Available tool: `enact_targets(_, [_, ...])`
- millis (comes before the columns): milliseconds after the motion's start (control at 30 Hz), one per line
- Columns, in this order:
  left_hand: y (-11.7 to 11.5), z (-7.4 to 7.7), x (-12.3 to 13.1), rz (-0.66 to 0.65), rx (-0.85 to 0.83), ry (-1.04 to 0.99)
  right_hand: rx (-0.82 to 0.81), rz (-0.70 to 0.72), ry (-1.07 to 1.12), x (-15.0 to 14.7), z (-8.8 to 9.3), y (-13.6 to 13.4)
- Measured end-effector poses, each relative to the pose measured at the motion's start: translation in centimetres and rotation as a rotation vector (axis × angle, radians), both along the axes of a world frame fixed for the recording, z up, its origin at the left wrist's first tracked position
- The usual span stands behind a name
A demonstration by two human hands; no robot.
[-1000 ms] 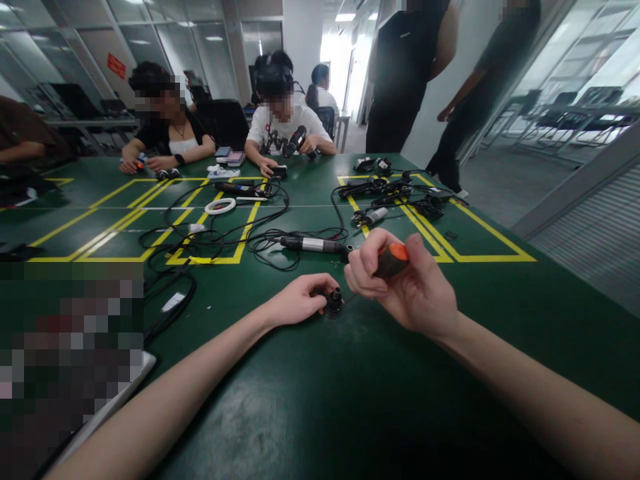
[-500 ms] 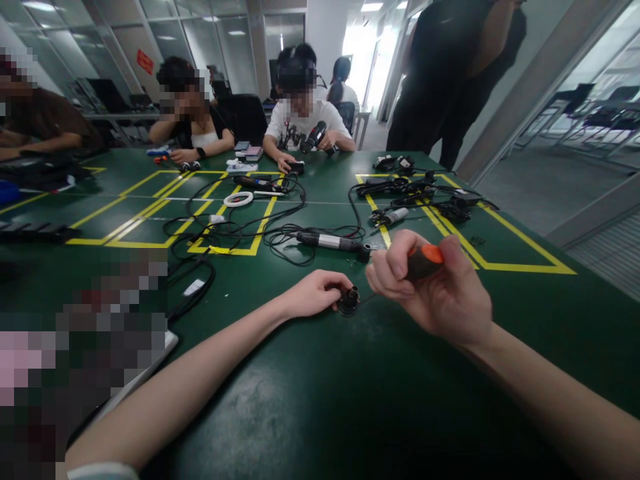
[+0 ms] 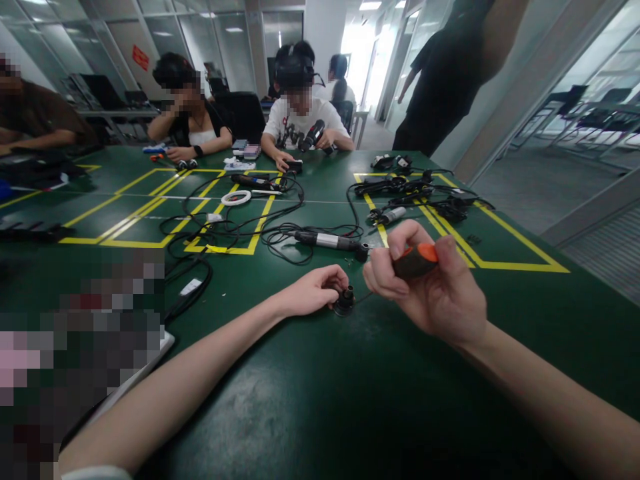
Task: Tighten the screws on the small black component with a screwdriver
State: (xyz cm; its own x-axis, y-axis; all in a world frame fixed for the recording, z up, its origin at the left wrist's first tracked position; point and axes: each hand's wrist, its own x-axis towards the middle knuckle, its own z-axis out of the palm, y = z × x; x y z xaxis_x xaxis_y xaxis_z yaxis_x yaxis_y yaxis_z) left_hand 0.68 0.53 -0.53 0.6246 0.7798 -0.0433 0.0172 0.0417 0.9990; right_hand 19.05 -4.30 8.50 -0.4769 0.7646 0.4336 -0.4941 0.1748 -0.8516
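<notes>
My left hand [image 3: 317, 291] rests low over the green table, thumb and fingers curled against the left side of a small dark round part [image 3: 345, 302] with a short upright post. My right hand [image 3: 440, 290] is closed around the black and orange handle of a screwdriver [image 3: 417, 259]. Its thin shaft points left and down toward the round part; I cannot tell whether the tip touches it. Just beyond my hands lies a black and silver pen-shaped power tool [image 3: 327, 241] with a cable, its dark end near my right fingers.
Tangled black cables [image 3: 240, 223] spread across the table [image 3: 280, 387] beyond my left arm. A white ring [image 3: 236, 198] lies among them. More cables and adapters [image 3: 410, 190] are at the far right. Across the table a person [image 3: 305, 107] holds a drill [image 3: 313, 135]. Yellow tape marks rectangles.
My left fingers have drawn back slightly from the top of the round part, showing its post more. My right hand keeps hold of the screwdriver. The person standing at right has shifted.
</notes>
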Motion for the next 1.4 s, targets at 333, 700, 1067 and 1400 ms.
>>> enact_targets(333, [0.3,0.3,-0.6,-0.033,0.021,0.007,-0.004,0.034,-0.048,-0.1,0.1,0.1])
enact_targets(700, [0.5,-0.1,-0.6,-0.049,-0.021,-0.011,0.041,-0.036,0.000,0.2,0.1,0.5])
enact_targets(1067, [0.1,0.3,-0.4,-0.042,0.021,0.051,-0.008,-0.053,-0.012,-0.2,0.2,0.1])
enact_targets(1400, [0.2,0.0,-0.3,-0.037,0.027,0.050,-0.030,-0.082,-0.020,-0.1,0.4,0.8])
